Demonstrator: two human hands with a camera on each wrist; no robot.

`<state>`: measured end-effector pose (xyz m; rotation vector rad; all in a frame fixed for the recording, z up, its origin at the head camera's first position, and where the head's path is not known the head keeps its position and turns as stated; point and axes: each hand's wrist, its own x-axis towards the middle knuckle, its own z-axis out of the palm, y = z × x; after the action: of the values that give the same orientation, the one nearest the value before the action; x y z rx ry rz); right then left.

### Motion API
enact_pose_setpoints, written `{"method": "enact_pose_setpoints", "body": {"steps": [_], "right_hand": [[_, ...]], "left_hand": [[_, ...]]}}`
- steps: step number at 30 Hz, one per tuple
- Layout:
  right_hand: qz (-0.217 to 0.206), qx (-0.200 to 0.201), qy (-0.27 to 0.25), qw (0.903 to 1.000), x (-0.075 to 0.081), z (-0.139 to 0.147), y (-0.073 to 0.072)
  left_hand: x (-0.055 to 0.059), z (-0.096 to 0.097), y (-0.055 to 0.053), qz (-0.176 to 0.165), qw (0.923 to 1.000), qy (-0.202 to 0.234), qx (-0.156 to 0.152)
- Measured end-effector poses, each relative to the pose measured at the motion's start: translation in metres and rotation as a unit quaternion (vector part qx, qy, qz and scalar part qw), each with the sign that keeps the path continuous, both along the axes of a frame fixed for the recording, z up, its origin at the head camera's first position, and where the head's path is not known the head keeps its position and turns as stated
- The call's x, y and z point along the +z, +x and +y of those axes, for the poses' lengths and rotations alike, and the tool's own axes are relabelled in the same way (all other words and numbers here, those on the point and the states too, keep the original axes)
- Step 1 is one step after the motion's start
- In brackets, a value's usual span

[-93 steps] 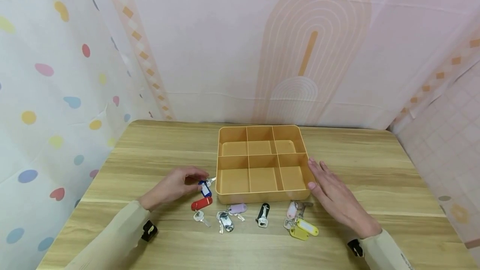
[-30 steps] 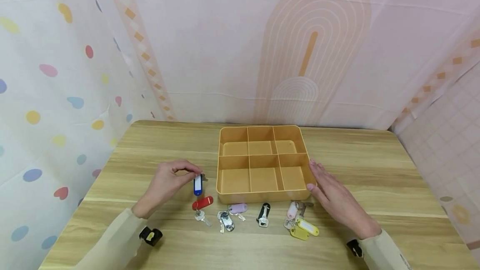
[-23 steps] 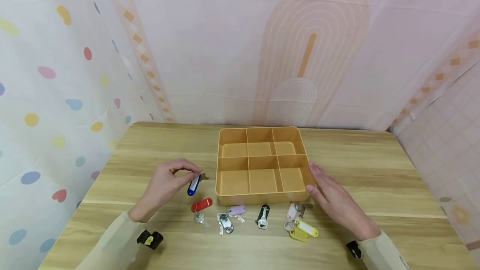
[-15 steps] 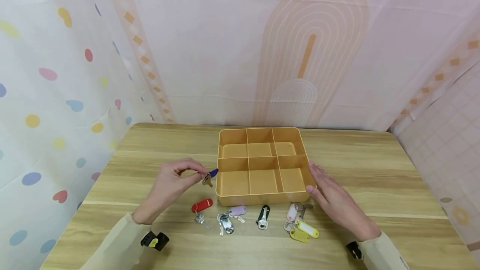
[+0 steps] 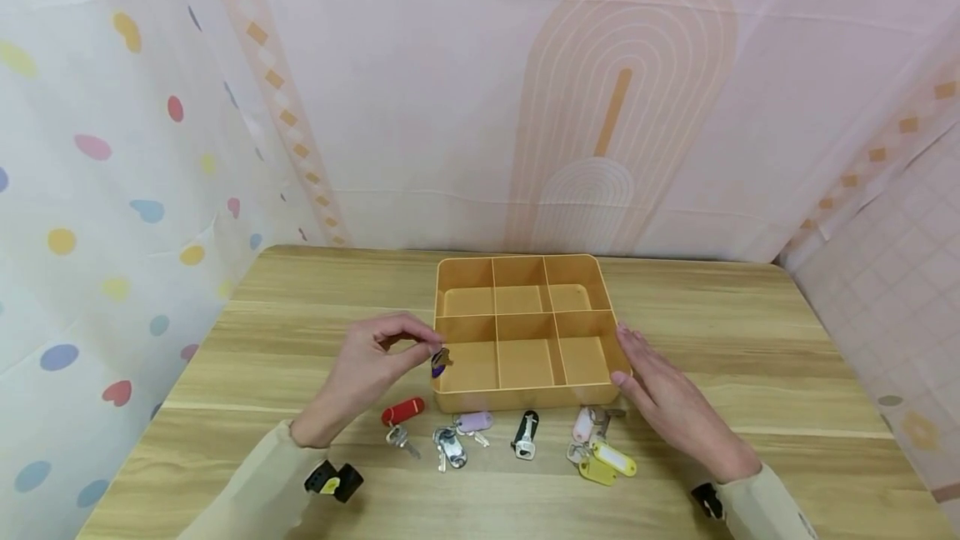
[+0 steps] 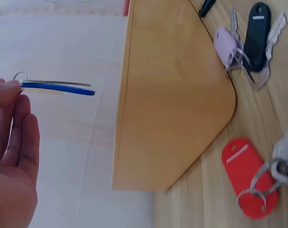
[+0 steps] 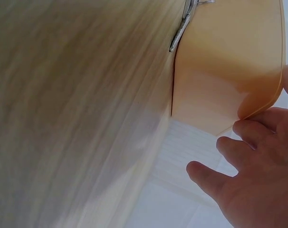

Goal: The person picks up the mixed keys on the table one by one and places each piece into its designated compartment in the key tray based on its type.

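Observation:
My left hand [image 5: 371, 369] pinches the ring of a key with a blue key tag [image 6: 63, 89] between thumb and fingertips. In the left wrist view, tag and key stick out side by side, above the rim's level. From the head view they overlap the left edge of an orange-brown storage box [image 5: 517, 399] with several compartments. My right hand [image 5: 678, 407] touches the box's right side, fingers extended along it; in the right wrist view its fingertips are at the rim near a corner. Below the left hand lies a red key tag [image 5: 402, 411] with a silver key [image 5: 401, 437].
More tagged keys lie along the box's front: a patterned tag [image 5: 453, 447], a lilac tag [image 5: 474, 422], a black tag [image 5: 529, 423], a pink tag [image 5: 583, 423] and two yellow tags [image 5: 614, 457]. A patterned curtain [image 5: 420, 107] hangs behind the wooden table [image 5: 712, 298].
My left hand has picked the blue-tagged key up off the table and moved it right to the box's left edge. The right hand stays at the box's side.

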<state>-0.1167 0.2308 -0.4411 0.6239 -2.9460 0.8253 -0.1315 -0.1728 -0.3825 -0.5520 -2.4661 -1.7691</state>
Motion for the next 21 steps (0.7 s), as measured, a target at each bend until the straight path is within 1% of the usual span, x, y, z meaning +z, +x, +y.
{"method": "enact_pose_setpoints", "body": {"steps": [6, 11, 15, 18, 21], "right_hand": [[-0.003, -0.002, 0.002, 1.0, 0.002, 0.002, 0.001], [0.0, 0.0, 0.001, 1.0, 0.002, 0.001, 0.001], [0.006, 0.004, -0.001, 1.0, 0.001, 0.0, 0.002], [0.007, 0.004, 0.0, 1.0, 0.001, 0.0, 0.002], [0.009, 0.005, 0.001, 0.9999, 0.001, 0.0, 0.002]], "left_hand": [[-0.003, 0.009, -0.003, -0.013, 0.9999, 0.002, -0.007], [-0.01, 0.014, -0.007, -0.024, 0.9996, 0.0, -0.016], [-0.015, 0.018, -0.009, -0.03, 0.9992, -0.014, -0.021], [-0.019, 0.019, -0.01, -0.043, 0.9984, -0.026, -0.027], [-0.021, 0.02, -0.01, -0.046, 0.9972, -0.05, -0.031]]}}
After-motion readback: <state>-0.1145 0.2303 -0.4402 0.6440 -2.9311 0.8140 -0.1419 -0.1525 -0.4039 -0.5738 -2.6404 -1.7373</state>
